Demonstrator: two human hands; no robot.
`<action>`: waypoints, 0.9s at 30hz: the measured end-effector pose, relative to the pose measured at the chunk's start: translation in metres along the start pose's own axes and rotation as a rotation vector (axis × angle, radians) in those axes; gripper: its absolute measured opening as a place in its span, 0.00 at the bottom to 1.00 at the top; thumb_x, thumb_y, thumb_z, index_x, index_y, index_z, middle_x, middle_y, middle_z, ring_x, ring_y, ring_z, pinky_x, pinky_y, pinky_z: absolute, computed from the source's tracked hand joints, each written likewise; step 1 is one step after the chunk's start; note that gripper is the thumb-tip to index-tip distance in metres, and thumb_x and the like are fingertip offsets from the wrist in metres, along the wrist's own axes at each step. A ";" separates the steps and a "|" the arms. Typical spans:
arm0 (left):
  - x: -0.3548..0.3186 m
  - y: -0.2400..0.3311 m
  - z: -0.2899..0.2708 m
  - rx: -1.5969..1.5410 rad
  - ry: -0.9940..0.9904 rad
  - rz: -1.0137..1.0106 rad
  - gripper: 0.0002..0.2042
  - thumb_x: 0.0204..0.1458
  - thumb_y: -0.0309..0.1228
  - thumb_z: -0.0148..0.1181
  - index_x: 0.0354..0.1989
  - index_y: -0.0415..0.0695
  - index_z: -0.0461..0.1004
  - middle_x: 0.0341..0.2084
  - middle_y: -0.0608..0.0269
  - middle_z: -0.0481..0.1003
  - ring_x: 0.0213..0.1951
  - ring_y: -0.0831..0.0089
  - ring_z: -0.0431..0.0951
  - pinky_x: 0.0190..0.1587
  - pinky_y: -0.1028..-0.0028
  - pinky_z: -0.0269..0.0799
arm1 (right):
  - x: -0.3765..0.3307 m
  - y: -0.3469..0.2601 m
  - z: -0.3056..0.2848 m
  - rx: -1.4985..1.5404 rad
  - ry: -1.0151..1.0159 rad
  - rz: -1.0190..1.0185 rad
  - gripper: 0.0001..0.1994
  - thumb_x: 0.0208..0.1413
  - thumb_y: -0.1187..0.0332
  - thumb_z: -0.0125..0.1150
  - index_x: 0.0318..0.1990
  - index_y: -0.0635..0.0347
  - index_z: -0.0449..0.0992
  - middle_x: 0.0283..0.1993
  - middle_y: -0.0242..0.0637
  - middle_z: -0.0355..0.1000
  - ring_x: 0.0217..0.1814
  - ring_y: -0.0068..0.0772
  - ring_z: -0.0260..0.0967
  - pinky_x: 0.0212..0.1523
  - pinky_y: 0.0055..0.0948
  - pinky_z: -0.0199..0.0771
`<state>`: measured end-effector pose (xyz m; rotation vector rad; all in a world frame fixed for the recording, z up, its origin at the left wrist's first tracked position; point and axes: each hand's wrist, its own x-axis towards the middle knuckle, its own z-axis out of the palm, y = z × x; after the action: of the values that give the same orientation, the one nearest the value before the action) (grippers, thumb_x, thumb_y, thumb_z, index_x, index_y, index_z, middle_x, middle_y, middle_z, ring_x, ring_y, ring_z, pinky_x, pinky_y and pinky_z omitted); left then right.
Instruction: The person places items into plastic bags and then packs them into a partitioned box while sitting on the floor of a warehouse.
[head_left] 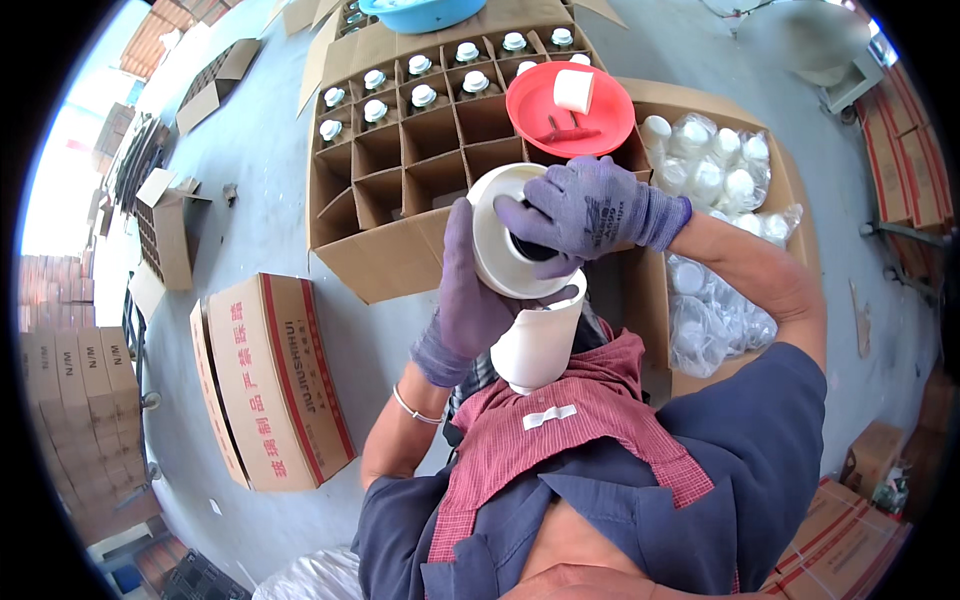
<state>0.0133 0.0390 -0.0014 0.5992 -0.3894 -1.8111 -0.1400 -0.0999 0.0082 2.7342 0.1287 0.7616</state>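
Both hands wear grey-purple gloves and meet in front of my chest. My left hand [466,300] is closed along the side of a white round hollow piece [489,255] with a wide rim. Over its mouth bends my right hand [590,210], fingers curled at the dark opening; whatever they pinch is hidden. A white cup-shaped piece [540,345] shows just below, against my red checked apron [600,395]. Past my hands, a red bowl [530,105] rests on a divided carton [385,260], with a white cylinder [573,91] and small red pieces in it.
Several white-capped bottles [423,95] stand in the carton's far cells. At right, an open carton [800,260] holds bagged clear items with white tops [700,180]. A blue basin [425,12] sits at the far edge; a closed carton [275,380] stands on the floor at left.
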 end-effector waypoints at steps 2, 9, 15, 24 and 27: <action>0.006 -0.003 0.017 -0.017 0.081 0.170 0.37 0.60 0.65 0.35 0.68 0.49 0.55 0.61 0.52 0.64 0.58 0.52 0.70 0.61 0.48 0.66 | 0.006 -0.004 0.005 -0.034 0.011 0.207 0.29 0.55 0.40 0.55 0.51 0.57 0.69 0.26 0.35 0.66 0.20 0.32 0.69 0.16 0.29 0.65; 0.042 0.005 -0.017 1.882 0.243 1.351 0.35 0.41 0.44 0.68 0.59 0.42 0.68 0.65 0.44 0.57 0.62 0.47 0.59 0.62 0.54 0.58 | 0.007 -0.028 0.052 1.227 0.447 0.804 0.26 0.61 0.55 0.55 0.61 0.59 0.59 0.53 0.46 0.68 0.51 0.43 0.72 0.47 0.38 0.76; 0.038 0.037 -0.065 1.750 -0.522 0.795 0.32 0.39 0.44 0.70 0.56 0.48 0.73 0.60 0.50 0.67 0.57 0.46 0.66 0.61 0.52 0.60 | -0.071 -0.023 0.076 2.430 -0.166 1.325 0.22 0.66 0.50 0.48 0.58 0.55 0.68 0.38 0.28 0.73 0.33 0.24 0.75 0.30 0.27 0.80; 0.035 -0.005 -0.093 1.653 -0.580 0.361 0.31 0.43 0.48 0.68 0.55 0.46 0.74 0.52 0.53 0.74 0.56 0.52 0.71 0.61 0.56 0.63 | -0.083 -0.070 0.077 1.324 0.002 1.188 0.21 0.69 0.60 0.46 0.60 0.64 0.69 0.58 0.39 0.69 0.60 0.27 0.65 0.62 0.26 0.64; 0.023 -0.012 -0.098 1.687 -0.571 0.311 0.35 0.44 0.54 0.65 0.58 0.44 0.72 0.57 0.50 0.70 0.60 0.49 0.66 0.65 0.54 0.58 | -0.065 -0.100 0.086 1.569 0.038 1.205 0.22 0.70 0.60 0.44 0.63 0.65 0.66 0.62 0.40 0.67 0.64 0.28 0.63 0.65 0.29 0.62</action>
<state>0.0552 0.0240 -0.0919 0.9841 -2.3188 -0.9423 -0.1515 -0.0373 -0.1244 4.0789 -1.7938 1.3206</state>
